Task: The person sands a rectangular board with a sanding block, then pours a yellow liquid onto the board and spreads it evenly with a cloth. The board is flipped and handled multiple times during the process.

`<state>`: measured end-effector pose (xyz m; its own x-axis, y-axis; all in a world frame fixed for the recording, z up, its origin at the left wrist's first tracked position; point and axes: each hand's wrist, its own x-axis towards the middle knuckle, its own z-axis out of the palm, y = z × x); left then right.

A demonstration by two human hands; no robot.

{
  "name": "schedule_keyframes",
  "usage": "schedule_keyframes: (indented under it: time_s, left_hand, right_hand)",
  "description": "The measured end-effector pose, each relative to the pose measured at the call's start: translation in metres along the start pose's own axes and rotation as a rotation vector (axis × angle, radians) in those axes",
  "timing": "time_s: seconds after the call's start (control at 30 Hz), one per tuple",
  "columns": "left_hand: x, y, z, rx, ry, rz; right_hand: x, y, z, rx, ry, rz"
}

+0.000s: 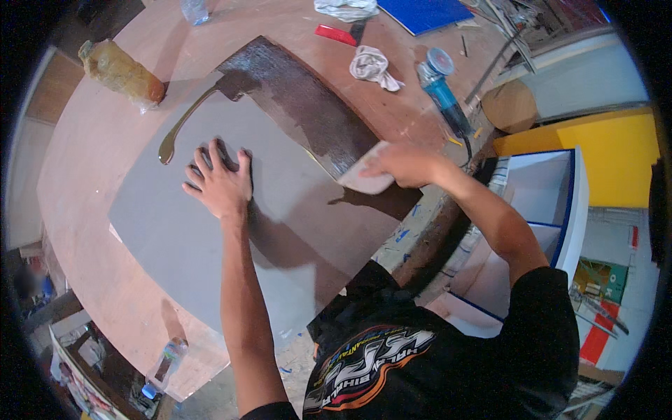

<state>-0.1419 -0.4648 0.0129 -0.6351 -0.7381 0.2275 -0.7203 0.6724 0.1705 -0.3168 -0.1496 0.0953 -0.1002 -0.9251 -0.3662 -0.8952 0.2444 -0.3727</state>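
Note:
A large grey sheet lies on the table, its far right part coated with a wet brown liquid that looks like glue. A thicker brown streak trails from the coating toward the left. Fingers spread, my left hand rests flat on the bare grey surface. My right hand grips a pale flat spreader, whose edge meets the sheet at the near end of the coating. A smaller brown smear shows beside the spreader, partly in shadow.
Beyond the sheet lie a crumpled white cloth, a red tool, a blue panel and a teal angle grinder. A wrapped amber bottle is at far left; a clear bottle is near left. White shelving stands at right.

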Motion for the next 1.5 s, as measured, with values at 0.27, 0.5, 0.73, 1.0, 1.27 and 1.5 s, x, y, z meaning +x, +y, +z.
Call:
schedule_keyframes:
  time_s: [0.27,0.5,0.73,1.0,1.27,1.5]
  left_hand:
    - [0.0,0.004,-0.006,-0.075,-0.035,0.017]
    - [-0.043,0.02,-0.093,-1.232,0.175,0.114]
    - [-0.204,0.141,-0.317,-2.697,-1.163,1.213]
    - [-0.205,0.186,-0.317,-2.952,-1.183,1.197]
    - [-0.152,0.192,-0.279,-2.968,-1.092,1.059]
    - [-0.026,0.039,-0.166,-1.693,-0.789,0.037]
  right_hand:
    - [-0.192,-0.072,0.125,0.263,-0.105,0.326]
    - [-0.189,-0.124,0.055,0.569,0.508,0.497]
    - [-0.076,-0.124,0.004,0.503,0.587,0.214]
    - [0.054,-0.112,-0.058,0.365,0.565,-0.05]
    - [0.139,-0.09,-0.104,0.297,0.525,-0.129]
    - [0.241,-0.028,-0.09,0.081,0.632,-0.116]
